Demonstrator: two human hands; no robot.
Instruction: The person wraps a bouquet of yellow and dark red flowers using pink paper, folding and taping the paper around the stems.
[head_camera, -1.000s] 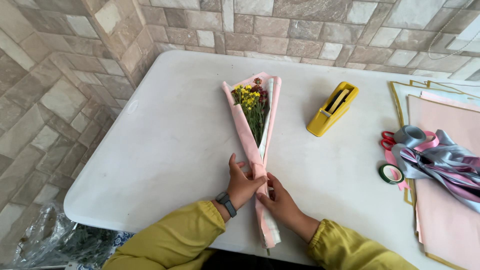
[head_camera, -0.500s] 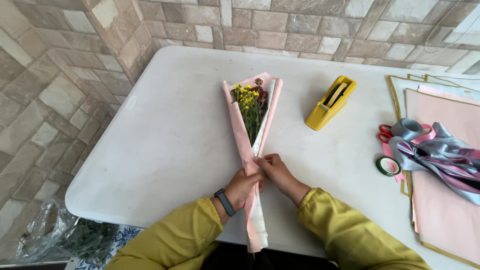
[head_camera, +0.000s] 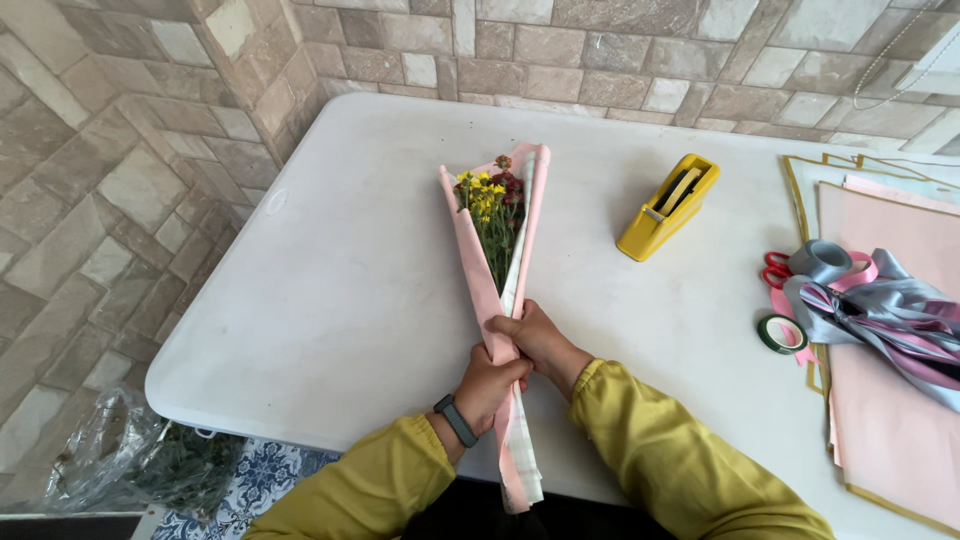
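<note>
Pink paper-wrapped slim bouquet of yellow and red flowers (head_camera: 497, 250) sits clenched at its narrow neck in our left hand (head_camera: 488, 385) and right hand (head_camera: 535, 340), lying on the white table (head_camera: 340, 280); a yellow tape dispenser (head_camera: 668, 207) stands nearby.

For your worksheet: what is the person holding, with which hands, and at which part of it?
Both hands, left hand and right hand, grip a small bouquet wrapped in pink paper, closed around the narrow lower stem section of the wrap, below the flowers.
</note>
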